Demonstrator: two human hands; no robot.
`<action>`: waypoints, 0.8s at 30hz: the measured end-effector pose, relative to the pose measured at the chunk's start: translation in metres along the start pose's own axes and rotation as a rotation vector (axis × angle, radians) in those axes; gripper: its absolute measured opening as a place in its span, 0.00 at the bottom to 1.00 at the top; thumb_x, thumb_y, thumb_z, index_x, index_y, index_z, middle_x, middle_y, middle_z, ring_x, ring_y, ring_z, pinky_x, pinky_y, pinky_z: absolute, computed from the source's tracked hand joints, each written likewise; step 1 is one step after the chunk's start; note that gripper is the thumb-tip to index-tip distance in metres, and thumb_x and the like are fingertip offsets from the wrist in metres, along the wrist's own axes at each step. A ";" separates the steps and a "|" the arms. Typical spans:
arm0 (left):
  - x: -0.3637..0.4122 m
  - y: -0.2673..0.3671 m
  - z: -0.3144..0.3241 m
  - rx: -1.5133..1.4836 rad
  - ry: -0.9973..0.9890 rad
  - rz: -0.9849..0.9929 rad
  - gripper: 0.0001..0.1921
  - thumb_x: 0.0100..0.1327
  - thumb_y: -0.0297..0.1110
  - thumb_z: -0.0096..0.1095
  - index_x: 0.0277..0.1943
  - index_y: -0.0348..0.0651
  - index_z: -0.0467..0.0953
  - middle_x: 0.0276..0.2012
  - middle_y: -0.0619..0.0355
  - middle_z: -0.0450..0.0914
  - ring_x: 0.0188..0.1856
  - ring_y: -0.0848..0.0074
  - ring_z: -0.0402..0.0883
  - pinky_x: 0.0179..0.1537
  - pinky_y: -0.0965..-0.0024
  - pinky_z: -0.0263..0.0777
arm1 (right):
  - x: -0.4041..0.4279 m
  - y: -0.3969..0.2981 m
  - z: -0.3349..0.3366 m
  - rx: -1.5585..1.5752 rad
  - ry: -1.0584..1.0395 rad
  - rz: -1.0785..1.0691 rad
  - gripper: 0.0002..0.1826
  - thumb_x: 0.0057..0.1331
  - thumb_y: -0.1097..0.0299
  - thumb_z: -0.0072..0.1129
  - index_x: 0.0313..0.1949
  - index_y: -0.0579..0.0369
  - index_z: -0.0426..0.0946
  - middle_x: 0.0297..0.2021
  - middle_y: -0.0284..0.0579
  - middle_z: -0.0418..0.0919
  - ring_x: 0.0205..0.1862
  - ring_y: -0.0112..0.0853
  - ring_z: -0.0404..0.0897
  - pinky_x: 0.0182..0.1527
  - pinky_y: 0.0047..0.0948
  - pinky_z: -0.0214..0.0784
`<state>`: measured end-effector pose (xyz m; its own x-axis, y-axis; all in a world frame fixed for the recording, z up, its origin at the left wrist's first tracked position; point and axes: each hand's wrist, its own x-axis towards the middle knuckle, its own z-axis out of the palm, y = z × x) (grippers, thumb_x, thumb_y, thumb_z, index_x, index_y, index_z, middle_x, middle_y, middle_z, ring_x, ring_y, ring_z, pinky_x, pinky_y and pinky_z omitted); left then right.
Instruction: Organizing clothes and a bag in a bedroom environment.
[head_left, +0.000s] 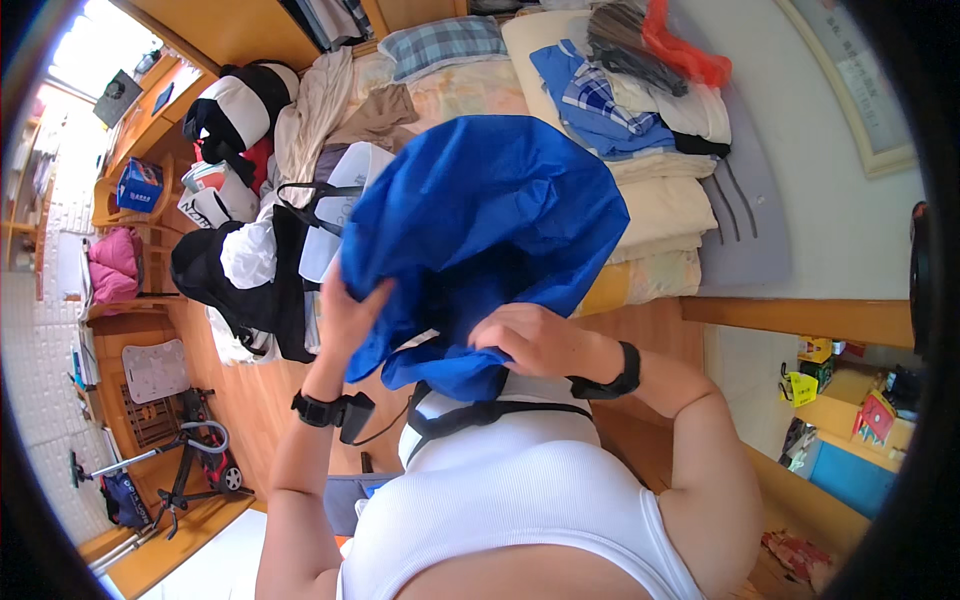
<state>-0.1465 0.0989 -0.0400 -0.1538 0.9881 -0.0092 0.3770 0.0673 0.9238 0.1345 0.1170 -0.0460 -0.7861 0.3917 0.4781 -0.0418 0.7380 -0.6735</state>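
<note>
A large blue fabric bag (480, 202) is spread wide in front of my body, its dark inside facing me. My left hand (349, 315) is at its left edge, thumb and fingers on the cloth. My right hand (525, 337) grips the near rim with bent fingers, close to my waist. A gathered fold of the same blue fabric hangs between the hands. Behind it lies the bed with a patterned sheet (469, 90). Some fingertips of both hands are hidden by the cloth.
Folded blue clothes (600, 105) and cream bedding (664, 210) are stacked at the bed's right. A plaid pillow (446, 46) lies at its far end. Black bags (289, 277) and a white tote (360, 172) are at the left. A vacuum cleaner (217, 457) stands at lower left.
</note>
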 end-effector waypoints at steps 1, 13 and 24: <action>-0.007 0.004 0.011 0.057 -0.033 0.036 0.22 0.54 0.31 0.72 0.50 0.33 0.73 0.42 0.51 0.81 0.43 0.72 0.79 0.48 0.69 0.71 | 0.009 -0.007 -0.002 0.003 -0.007 -0.003 0.18 0.54 0.77 0.59 0.44 0.55 0.66 0.39 0.50 0.75 0.39 0.46 0.76 0.43 0.40 0.68; -0.042 0.077 0.056 0.057 -0.472 0.146 0.09 0.59 0.25 0.58 0.41 0.29 0.74 0.38 0.38 0.78 0.38 0.46 0.76 0.40 0.63 0.71 | 0.028 -0.013 -0.028 0.101 0.313 0.396 0.17 0.57 0.81 0.55 0.46 0.59 0.68 0.41 0.52 0.76 0.45 0.47 0.78 0.49 0.36 0.69; -0.064 0.011 -0.037 -0.073 -0.234 0.123 0.18 0.63 0.21 0.49 0.56 0.30 0.69 0.45 0.54 0.78 0.47 0.71 0.76 0.52 0.70 0.67 | -0.079 0.032 -0.100 -0.382 -0.159 0.382 0.14 0.42 0.71 0.65 0.32 0.53 0.78 0.34 0.42 0.80 0.43 0.38 0.76 0.57 0.39 0.61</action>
<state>-0.1667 0.0315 -0.0147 0.1077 0.9939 0.0244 0.3120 -0.0571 0.9484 0.2565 0.1645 -0.0491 -0.7859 0.6045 0.1299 0.4669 0.7180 -0.5163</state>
